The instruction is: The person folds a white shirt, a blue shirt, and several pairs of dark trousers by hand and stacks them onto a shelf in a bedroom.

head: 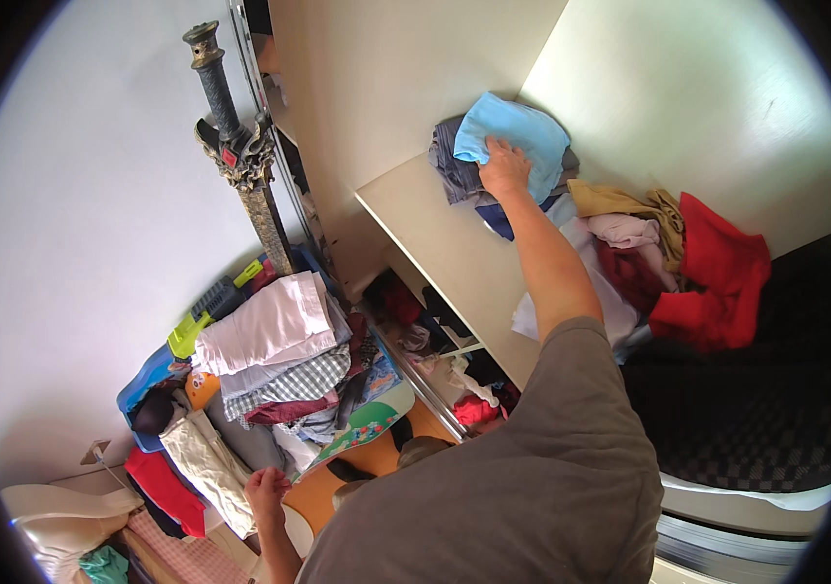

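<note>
My right hand (504, 169) rests on a light blue folded garment (525, 131), fingers against its top near the left edge; whether they pinch the fabric is unclear. Under it lies a pile with a dark grey striped garment (452, 157) and a navy one (495, 219), on a pale shelf (430, 219). Down at the lower left, my left hand (267, 490) is empty, its fingers loosely bent, beside cream folded trousers or cloth (207, 463). Above it is a heap of folded clothes, topped by a pale pink garment (269, 321) over a grey-and-white checked one (291, 383).
Loose clothes, including a red garment (715, 277) and a tan one (627, 204), lie right of my arm. An ornate toy or replica sword (240, 146) stands against the wall, in a blue bin (127, 398). Open compartments below the shelf hold more clothes (474, 409).
</note>
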`<state>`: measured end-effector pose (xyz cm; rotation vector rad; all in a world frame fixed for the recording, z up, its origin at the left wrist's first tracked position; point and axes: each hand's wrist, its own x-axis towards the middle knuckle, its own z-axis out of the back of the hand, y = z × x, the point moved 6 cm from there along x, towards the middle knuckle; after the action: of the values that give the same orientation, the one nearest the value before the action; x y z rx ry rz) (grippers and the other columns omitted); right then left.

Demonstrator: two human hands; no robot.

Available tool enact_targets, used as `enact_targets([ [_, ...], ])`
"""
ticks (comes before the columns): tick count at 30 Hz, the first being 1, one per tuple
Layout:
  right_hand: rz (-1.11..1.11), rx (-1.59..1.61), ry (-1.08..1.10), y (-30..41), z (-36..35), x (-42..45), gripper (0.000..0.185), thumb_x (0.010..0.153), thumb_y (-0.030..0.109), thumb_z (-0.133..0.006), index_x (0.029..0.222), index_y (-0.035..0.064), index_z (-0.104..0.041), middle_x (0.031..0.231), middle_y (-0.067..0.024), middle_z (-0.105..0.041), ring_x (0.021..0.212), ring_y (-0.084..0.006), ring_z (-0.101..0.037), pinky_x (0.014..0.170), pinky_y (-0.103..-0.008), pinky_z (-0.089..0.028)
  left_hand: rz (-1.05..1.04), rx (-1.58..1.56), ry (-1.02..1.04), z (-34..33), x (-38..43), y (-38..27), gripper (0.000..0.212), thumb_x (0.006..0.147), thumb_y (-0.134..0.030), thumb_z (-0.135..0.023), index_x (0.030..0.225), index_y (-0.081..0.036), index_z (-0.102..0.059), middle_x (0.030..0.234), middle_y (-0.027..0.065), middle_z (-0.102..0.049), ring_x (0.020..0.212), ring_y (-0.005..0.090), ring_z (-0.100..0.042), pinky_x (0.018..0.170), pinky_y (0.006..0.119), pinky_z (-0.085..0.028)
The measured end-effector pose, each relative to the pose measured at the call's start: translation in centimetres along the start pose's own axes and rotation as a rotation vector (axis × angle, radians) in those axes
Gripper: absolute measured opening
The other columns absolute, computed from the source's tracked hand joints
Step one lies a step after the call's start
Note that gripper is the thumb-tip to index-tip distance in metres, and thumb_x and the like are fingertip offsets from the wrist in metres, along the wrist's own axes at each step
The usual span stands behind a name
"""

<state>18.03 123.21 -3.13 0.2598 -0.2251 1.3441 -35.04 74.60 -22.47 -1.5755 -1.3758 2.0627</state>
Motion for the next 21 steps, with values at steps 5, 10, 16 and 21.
enact_targets([
  [5, 0.090, 0.269, -0.102, -2.6, 0.7, 1.5, 0.035, 0.080, 0.021, -0.062, 0.114, 0.0128, -0.060, 0.106, -0.0157, -0.063, 0.098, -0.0366, -0.058, 0.082, -0.0418, -0.046, -0.051, -0.013, 0.028, -0.8, -0.4, -0.9, 0.015, 0.087, -0.015, -0.057, 0.088, 0.001, -0.057, 0.073, 0.0094, -0.062, 0.057, 0.0156, -0.059, 0.050, 0.026, -0.048],
  [10, 0.058, 0.396, -0.240, -6.9, 3.9, 2.4, 0.028, 0.080, 0.020, -0.061, 0.105, 0.0081, -0.063, 0.095, -0.0213, -0.063, 0.090, -0.0407, -0.059, 0.078, -0.0443, -0.047, -0.087, -0.043, 0.020, -0.4, 0.3, -0.1, 0.016, 0.087, -0.015, -0.058, 0.088, 0.000, -0.058, 0.074, 0.0091, -0.062, 0.058, 0.0146, -0.058, 0.050, 0.026, -0.048],
  [16, -0.104, 0.787, 0.096, -9.9, 4.0, 3.7, 0.040, 0.090, 0.036, -0.059, 0.103, -0.0008, -0.065, 0.084, -0.0039, -0.063, 0.077, -0.0142, -0.052, 0.074, -0.0313, -0.044, -0.052, -0.052, 0.006, 0.8, -0.5, 1.5, 0.016, 0.086, -0.014, -0.058, 0.088, 0.001, -0.057, 0.073, 0.0091, -0.061, 0.057, 0.0151, -0.058, 0.049, 0.025, -0.049],
  [21, -0.190, 0.843, -0.044, -11.3, 5.1, 2.7, 0.041, 0.090, 0.037, -0.059, 0.102, -0.0016, -0.064, 0.090, -0.0073, -0.064, 0.081, -0.0149, -0.053, 0.077, -0.0309, -0.044, -0.049, -0.018, 0.068, 0.0, -0.4, 1.0, 0.017, 0.087, -0.015, -0.058, 0.087, 0.001, -0.057, 0.073, 0.0091, -0.061, 0.057, 0.0150, -0.058, 0.050, 0.026, -0.048],
])
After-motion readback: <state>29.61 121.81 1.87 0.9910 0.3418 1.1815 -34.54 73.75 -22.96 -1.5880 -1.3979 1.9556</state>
